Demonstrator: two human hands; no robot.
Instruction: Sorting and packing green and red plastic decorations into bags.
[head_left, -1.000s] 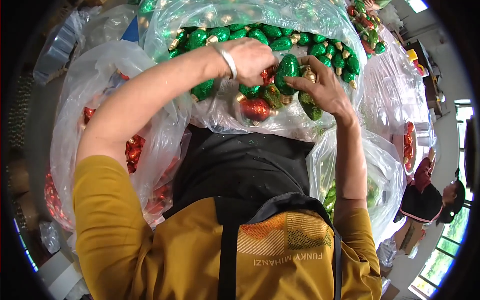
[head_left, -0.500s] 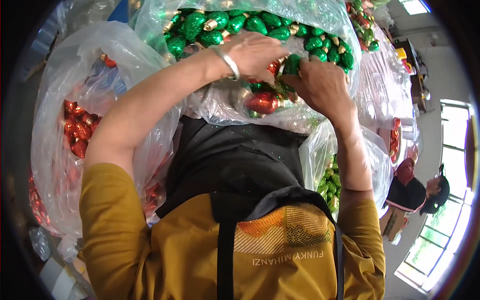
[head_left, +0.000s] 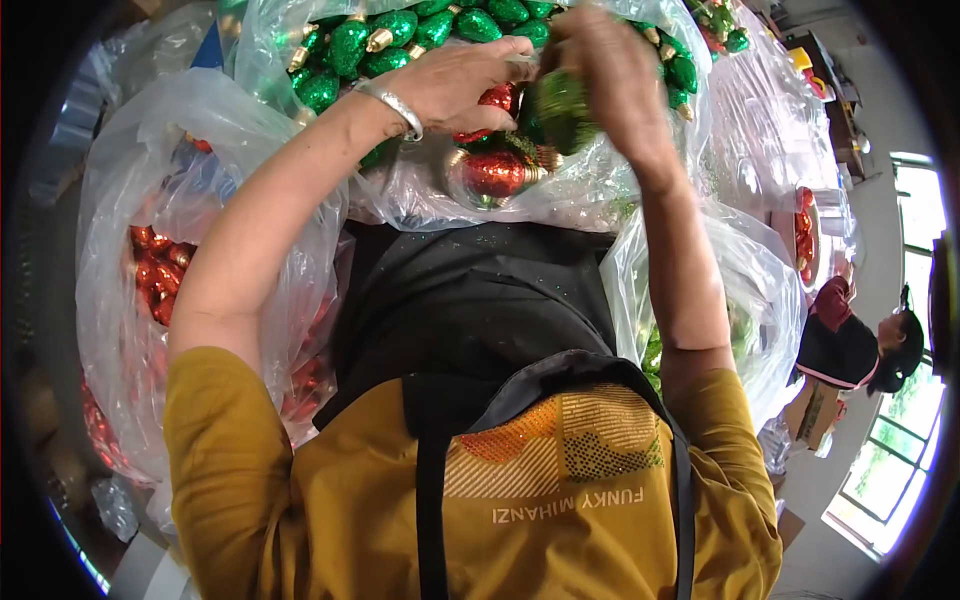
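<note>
My left hand (head_left: 462,82), with a silver bracelet on its wrist, has its fingers pinched on a red glittery bulb-shaped ornament (head_left: 488,103). My right hand (head_left: 600,70) is closed around a green glittery ornament (head_left: 560,108) right beside it. Both hands are over a clear plastic bag (head_left: 420,195) full of green ornaments (head_left: 350,45). A red ornament with a gold cap (head_left: 492,173) lies in the bag just below my hands.
A clear bag of red ornaments (head_left: 155,270) sits at my left, another bag with green ones (head_left: 740,300) at my right. More bagged ornaments (head_left: 805,230) lie far right. Another person (head_left: 850,345) in a dark top stands by a window at the right.
Both hands have lifted up and closer together over the bag. The green ornament now sits in my right hand, the left pinching a red one beside it.
</note>
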